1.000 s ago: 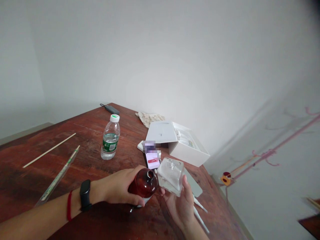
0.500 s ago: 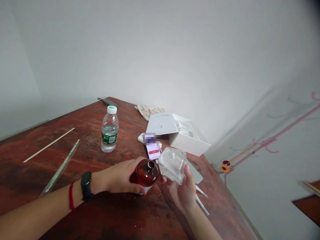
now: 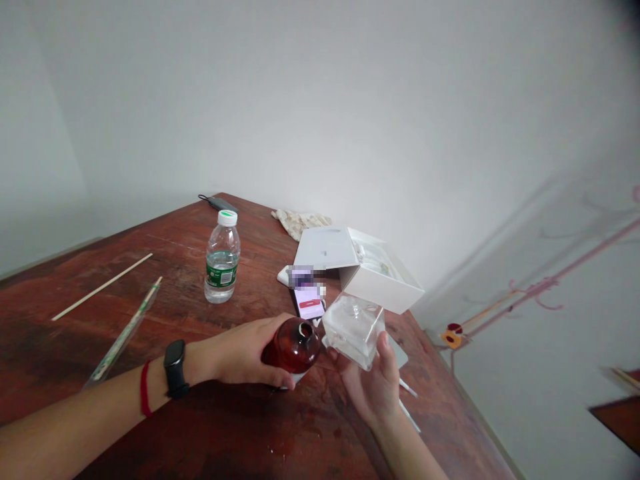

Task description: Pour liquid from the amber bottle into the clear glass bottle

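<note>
My left hand (image 3: 255, 353) is wrapped round a dark amber bottle (image 3: 297, 347) whose uncapped mouth faces up toward me. A white label shows low on its side. In my right hand (image 3: 373, 383) is a clear square plastic box (image 3: 354, 330), gripped from below and at its right side, just right of the bottle's shoulder. The box looks tilted; whether anything is inside I cannot tell. Behind the bottle lies a phone (image 3: 309, 303) with a lit screen, partly blurred.
A water bottle (image 3: 222, 260) with a green label stands at the left. Beyond it are a single chopstick (image 3: 103, 287) and wrapped chopsticks (image 3: 127, 330). An open white carton (image 3: 380, 283), a cloth (image 3: 300, 222) and a dark pouch (image 3: 220, 204) sit farther back. White sticks (image 3: 410, 415) lie right of my right hand.
My right hand has shifted the clear box slightly right, away from the amber bottle, and changed its tilt. My left hand keeps its grip on the bottle. The view has moved slightly.
</note>
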Tool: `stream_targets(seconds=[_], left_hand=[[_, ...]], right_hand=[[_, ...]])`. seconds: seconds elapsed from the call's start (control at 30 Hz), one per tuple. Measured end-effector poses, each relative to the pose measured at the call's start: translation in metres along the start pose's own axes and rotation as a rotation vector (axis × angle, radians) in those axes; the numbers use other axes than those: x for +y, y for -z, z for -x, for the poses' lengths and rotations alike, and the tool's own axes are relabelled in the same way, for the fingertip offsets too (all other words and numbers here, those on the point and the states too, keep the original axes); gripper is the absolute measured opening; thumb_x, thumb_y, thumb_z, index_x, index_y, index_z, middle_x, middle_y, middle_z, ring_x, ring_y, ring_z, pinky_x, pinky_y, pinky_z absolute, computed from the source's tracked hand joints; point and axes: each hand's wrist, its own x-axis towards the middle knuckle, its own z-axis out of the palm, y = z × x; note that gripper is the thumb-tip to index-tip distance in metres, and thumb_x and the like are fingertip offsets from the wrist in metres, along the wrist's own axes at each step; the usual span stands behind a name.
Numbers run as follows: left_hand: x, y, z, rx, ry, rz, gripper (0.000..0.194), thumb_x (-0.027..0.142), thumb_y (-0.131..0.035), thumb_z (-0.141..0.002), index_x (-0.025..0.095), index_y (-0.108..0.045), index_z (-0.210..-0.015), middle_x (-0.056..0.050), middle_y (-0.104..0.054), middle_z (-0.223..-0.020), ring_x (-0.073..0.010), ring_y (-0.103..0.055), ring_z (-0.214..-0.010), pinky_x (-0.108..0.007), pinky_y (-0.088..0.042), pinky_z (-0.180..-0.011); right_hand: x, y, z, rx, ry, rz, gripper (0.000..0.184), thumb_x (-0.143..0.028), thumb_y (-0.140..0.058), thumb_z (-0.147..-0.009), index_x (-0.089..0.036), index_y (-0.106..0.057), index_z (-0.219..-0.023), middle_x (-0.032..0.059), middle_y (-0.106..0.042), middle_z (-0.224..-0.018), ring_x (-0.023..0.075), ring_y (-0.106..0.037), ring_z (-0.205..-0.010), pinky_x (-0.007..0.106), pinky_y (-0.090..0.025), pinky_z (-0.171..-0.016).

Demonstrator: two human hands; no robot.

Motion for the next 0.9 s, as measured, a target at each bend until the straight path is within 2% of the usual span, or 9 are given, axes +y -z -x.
stream_targets(seconds=[0.1, 0.17, 0.27, 0.43, 0.6, 0.73, 0.9], left_hand=[[0.0, 0.0, 0.0, 0.005, 0.022, 0.012, 0.085, 0.082, -0.083, -0.08, 0.024, -0.062, -0.139, -0.011, -0.07, -0.138, -0.0393, -0.068, -0.124, -0.047, -0.052, -0.108], [0.001, 0.0, 0.0, 0.007, 0.04, 0.009, 0.084, 0.078, -0.085, -0.08, 0.023, -0.061, -0.139, -0.012, -0.07, -0.138, -0.0403, -0.067, -0.124, -0.048, -0.052, -0.108], [0.001, 0.0, 0.001, 0.006, 0.058, -0.003, 0.083, 0.073, -0.087, -0.08, 0.024, -0.06, -0.14, -0.012, -0.07, -0.138, -0.0409, -0.067, -0.125, -0.048, -0.051, -0.108], [0.0, 0.0, 0.002, 0.009, 0.054, 0.005, 0.078, 0.065, -0.09, -0.081, 0.025, -0.059, -0.141, -0.011, -0.07, -0.14, -0.0409, -0.067, -0.126, -0.047, -0.052, -0.106], [0.0, -0.001, 0.002, 0.011, 0.032, 0.019, 0.079, 0.066, -0.089, -0.083, 0.024, -0.058, -0.142, -0.011, -0.07, -0.142, -0.0396, -0.068, -0.125, -0.045, -0.053, -0.104], [0.0, 0.0, 0.001, -0.004, 0.027, 0.042, 0.077, 0.064, -0.089, -0.084, 0.024, -0.058, -0.142, -0.012, -0.07, -0.141, -0.0393, -0.068, -0.126, -0.046, -0.053, -0.107], [0.004, -0.003, 0.002, -0.011, 0.049, 0.085, 0.074, 0.06, -0.088, -0.086, 0.022, -0.059, -0.142, -0.013, -0.07, -0.142, -0.0391, -0.068, -0.126, -0.046, -0.055, -0.106]], right_hand=[[0.002, 0.001, 0.0, 0.009, 0.008, 0.014, 0.059, -0.061, -0.092, -0.078, -0.03, -0.079, -0.127, 0.0041, -0.087, -0.102, 0.0292, -0.079, -0.087, 0.042, -0.062, -0.078], [0.002, 0.002, -0.001, 0.014, 0.005, 0.016, 0.059, -0.061, -0.091, -0.078, -0.031, -0.079, -0.127, 0.0036, -0.087, -0.103, 0.0301, -0.08, -0.093, 0.042, -0.062, -0.08], [0.001, 0.003, -0.001, 0.015, -0.014, 0.008, 0.058, -0.062, -0.091, -0.079, -0.031, -0.079, -0.126, 0.0031, -0.087, -0.103, 0.0292, -0.08, -0.096, 0.038, -0.063, -0.075], [-0.001, 0.0, -0.001, 0.024, -0.023, 0.005, 0.056, -0.063, -0.092, -0.076, -0.031, -0.081, -0.121, 0.0012, -0.087, -0.103, 0.0255, -0.079, -0.085, 0.035, -0.063, -0.069], [-0.001, 0.0, -0.001, 0.025, -0.039, 0.012, 0.057, -0.064, -0.093, -0.075, -0.028, -0.082, -0.118, 0.0042, -0.087, -0.106, 0.0253, -0.078, -0.08, 0.034, -0.062, -0.063], [0.001, 0.007, -0.003, -0.033, -0.065, 0.018, 0.055, -0.065, -0.088, -0.081, -0.028, -0.082, -0.12, 0.0058, -0.087, -0.101, 0.0245, -0.076, -0.071, 0.036, -0.062, -0.063], [0.002, 0.016, -0.006, -0.098, -0.101, 0.047, 0.054, -0.069, -0.081, -0.087, -0.027, -0.082, -0.12, 0.0095, -0.087, -0.111, 0.0291, -0.079, -0.08, 0.04, -0.064, -0.069]])
